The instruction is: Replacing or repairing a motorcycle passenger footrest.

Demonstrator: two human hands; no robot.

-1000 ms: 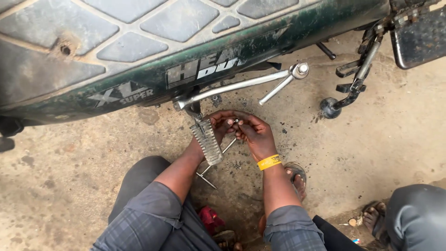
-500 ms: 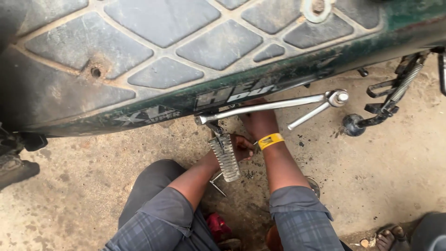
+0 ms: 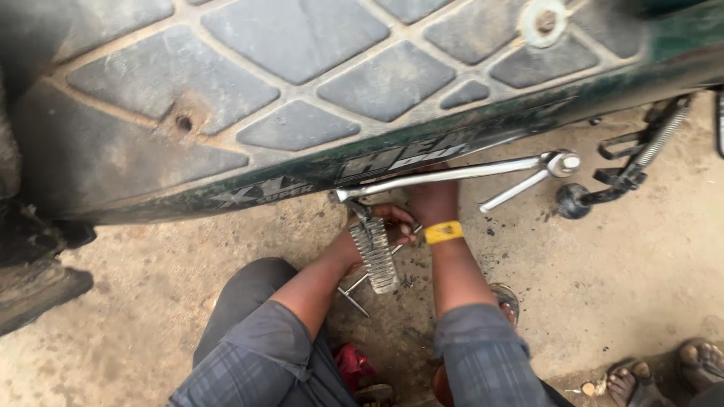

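Both hands reach in under the dark green motorcycle body [image 3: 467, 136], close to the ribbed metal footpeg [image 3: 375, 255] that hangs at the centre of the view, its grooved tread pointing toward six o'clock. The left hand [image 3: 385, 226] lies just at the peg's upper end, fingers curled there and seemingly touching it; whether they actually clasp anything cannot be told. The right hand [image 3: 431, 197], at one o'clock from the peg, disappears beneath the body's edge, so its grip is hidden too; a yellow wristband [image 3: 443, 231] circles that wrist. A thin metal rod [image 3: 354, 288] pokes out from behind the peg toward seven o'clock. Above the hands, a chrome kick lever [image 3: 452, 173] runs along the body toward three o'clock. Farther out at two o'clock sits a black pedal with a spring [image 3: 626, 169]. The quilted seat [image 3: 286, 75] fills twelve o'clock. At five o'clock, another person's bare toes [image 3: 664, 373] rest on the concrete floor [image 3: 618, 286].
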